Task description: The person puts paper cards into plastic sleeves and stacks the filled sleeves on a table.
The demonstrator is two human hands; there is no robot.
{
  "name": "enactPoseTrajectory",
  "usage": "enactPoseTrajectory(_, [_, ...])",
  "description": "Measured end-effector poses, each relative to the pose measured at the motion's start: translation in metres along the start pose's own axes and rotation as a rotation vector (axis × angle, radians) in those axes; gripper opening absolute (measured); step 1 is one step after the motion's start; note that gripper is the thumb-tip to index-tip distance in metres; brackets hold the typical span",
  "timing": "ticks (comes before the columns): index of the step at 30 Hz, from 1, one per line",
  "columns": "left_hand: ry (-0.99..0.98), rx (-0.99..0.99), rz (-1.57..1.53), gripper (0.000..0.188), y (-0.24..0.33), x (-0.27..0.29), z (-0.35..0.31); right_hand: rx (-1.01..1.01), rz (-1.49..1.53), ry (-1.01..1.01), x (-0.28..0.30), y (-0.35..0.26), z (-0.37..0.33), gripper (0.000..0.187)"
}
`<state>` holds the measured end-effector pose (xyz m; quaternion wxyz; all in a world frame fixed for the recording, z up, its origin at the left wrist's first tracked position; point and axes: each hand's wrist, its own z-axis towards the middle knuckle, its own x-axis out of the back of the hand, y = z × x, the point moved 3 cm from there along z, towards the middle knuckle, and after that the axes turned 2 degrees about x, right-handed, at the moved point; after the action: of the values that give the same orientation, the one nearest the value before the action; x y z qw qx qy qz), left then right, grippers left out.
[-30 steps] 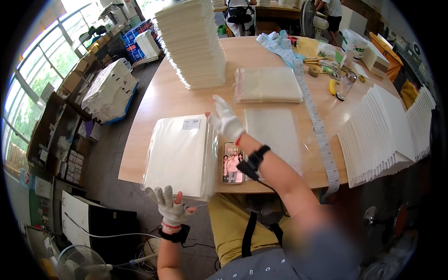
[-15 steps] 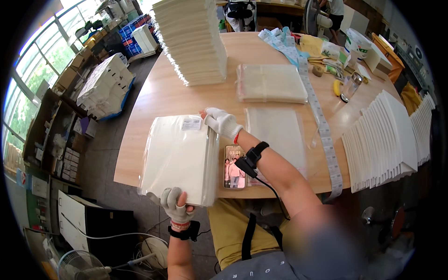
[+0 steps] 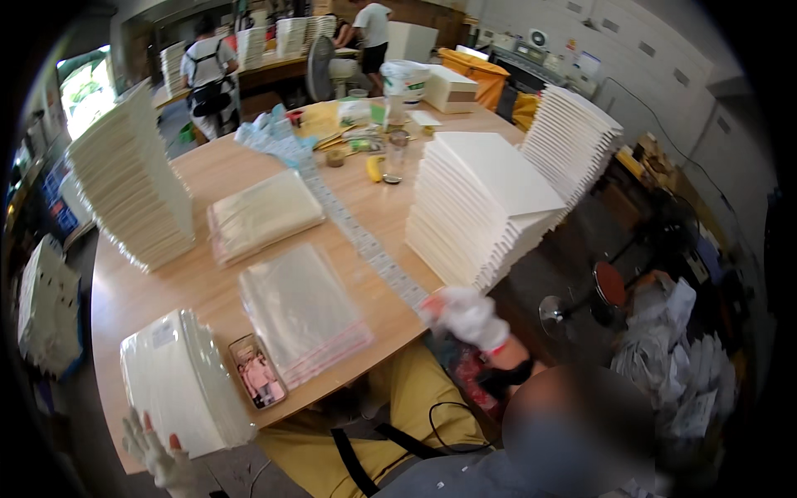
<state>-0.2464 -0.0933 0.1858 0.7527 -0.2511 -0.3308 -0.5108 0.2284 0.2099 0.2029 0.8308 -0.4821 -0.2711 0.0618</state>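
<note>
Left hand: the gloved left hand (image 3: pixel 159 452) sits at the lower left, below the table's near edge, fingers spread and pointing up, palm toward the camera, gripping nothing.
Nearest to it: a wrapped bundle of white sheets (image 3: pixel 181 383) lies flat on the wooden table (image 3: pixel 224 166) at its near-left corner; the fingertips are just beside the bundle's near edge, and I cannot tell whether they touch it.
Right hand: the gloved right hand (image 3: pixel 465 315) is at the table's near-right edge, blurred; the forearm bends back toward the body, with a dark band at the wrist. Whether the fingers are curled or spread, I cannot tell.
Nearest to it: the end of a long strip of small labels (image 3: pixel 365 245) running across the table, and the tall stack of white folded sheets (image 3: pixel 481 199) just beyond the hand.
Between the hands: a phone (image 3: pixel 256 370) lies face up just beside the bundle, next to a pile of clear plastic bags (image 3: pixel 300 311).
Farther back: a second bagged pile (image 3: pixel 261 214) and another tall white stack (image 3: pixel 133 187) at the left.
</note>
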Motion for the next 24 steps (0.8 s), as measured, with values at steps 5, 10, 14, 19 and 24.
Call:
enactPoseTrajectory(5, [0.161,0.124,-0.833,0.032,0.108,0.042,0.027,-0.129,-0.532,0.614,0.151,-0.035,-0.019,0.015])
enactPoseTrajectory(10, [-0.077,-0.356,-0.731,0.032,0.207,0.018,0.045,0.227,-1.122,0.227,0.155,-0.07,0.046,0.022])
enactPoseTrajectory(14, [-0.24,-0.389,-0.901,0.029,0.254,-0.015,0.025,-0.228,-1.07,-0.04,0.169,-0.066,0.066,0.025])
enactPoseTrajectory(19, [-0.528,-0.274,-1.027,0.023,0.304,-0.052,0.021,-0.122,-1.229,0.004,0.179,-0.071,0.075,0.019])
enactPoseTrajectory(24, [-0.422,-0.186,-0.718,0.013,0.342,-0.139,0.015,0.157,-1.435,0.191,0.157,-0.118,0.011,0.012])
